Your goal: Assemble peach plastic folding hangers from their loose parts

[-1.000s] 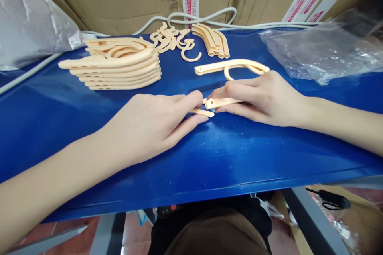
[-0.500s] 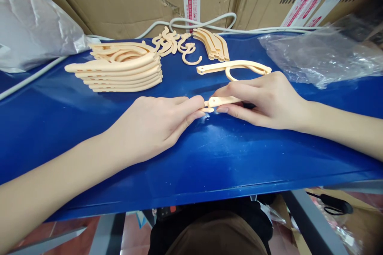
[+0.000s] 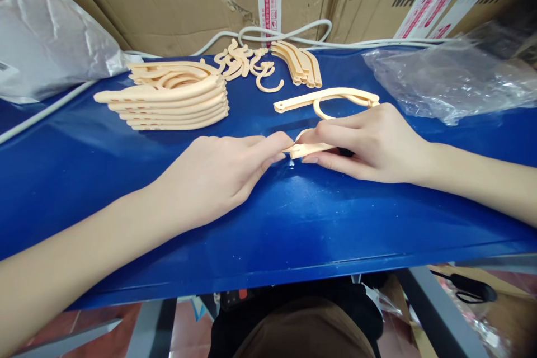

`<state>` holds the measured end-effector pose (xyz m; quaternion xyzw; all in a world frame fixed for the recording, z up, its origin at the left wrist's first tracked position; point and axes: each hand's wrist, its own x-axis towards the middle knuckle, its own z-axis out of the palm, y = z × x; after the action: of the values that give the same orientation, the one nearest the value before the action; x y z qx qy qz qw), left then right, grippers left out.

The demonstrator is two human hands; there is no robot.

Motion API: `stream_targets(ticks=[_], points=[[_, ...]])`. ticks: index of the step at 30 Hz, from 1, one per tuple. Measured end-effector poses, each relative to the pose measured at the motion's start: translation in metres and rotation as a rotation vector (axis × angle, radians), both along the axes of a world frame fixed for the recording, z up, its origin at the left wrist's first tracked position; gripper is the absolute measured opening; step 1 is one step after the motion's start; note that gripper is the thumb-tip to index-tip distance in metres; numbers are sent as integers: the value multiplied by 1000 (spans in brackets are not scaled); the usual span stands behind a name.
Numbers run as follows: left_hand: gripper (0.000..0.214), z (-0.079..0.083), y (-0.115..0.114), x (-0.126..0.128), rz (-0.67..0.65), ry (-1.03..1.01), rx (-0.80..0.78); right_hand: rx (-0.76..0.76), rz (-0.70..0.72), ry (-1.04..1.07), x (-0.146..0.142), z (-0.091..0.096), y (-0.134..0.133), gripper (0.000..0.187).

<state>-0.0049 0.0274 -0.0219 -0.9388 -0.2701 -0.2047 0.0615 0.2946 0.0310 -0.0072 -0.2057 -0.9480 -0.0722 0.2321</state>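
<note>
Over the blue table, my left hand (image 3: 226, 170) pinches a thin cream plastic piece (image 3: 287, 150), mostly hidden by the fingers. It meets the end of a cream hanger arm (image 3: 309, 150), which my right hand (image 3: 369, 145) grips between thumb and fingers. A small curved cream bit (image 3: 302, 133) shows above that arm, beside the right index finger. Just behind my right hand lies a folded hanger (image 3: 325, 98) with its curved hook. Farther back are loose hooks (image 3: 237, 61), a single hook (image 3: 271, 86) and several loose hanger arms (image 3: 297, 64).
To the left sits a stack of folded hangers (image 3: 168, 103), near a silvery plastic bag (image 3: 46, 33). Clear plastic wrap (image 3: 453, 78) lies at right. A white cable (image 3: 293, 28) runs along the back, before cardboard boxes (image 3: 168, 0). The table's front edge (image 3: 251, 285) is near my body.
The arm end in my right hand has turned and dipped slightly. A curved bit now shows above it, and the small tip formerly below the joint is out of sight.
</note>
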Motion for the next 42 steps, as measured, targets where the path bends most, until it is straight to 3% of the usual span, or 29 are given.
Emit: stream_targets(ticks=[4,12,17,20,27,36,42], points=[[38,2,1,0,-13,10,27,-5,5,4,1,1,-1,36],[53,23,-6,9,56,120,-154,-33,-41,-31,2,1,-1,40],[53,21,-6,8,77,107,-109,-50,-53,-67,2,2,0,47],[52,23,-9,11,109,212,-111,-44,-20,-60,1,1,0,47],[60,28,-14,16,75,261,-13,-38,-16,-69,2,-1,2,45],[81,16,-11,9,112,139,-25,-107,-8,-88,1,-1,2,52],[69,29,-13,14,134,270,-106,-146,-13,-88,2,-1,2,49]])
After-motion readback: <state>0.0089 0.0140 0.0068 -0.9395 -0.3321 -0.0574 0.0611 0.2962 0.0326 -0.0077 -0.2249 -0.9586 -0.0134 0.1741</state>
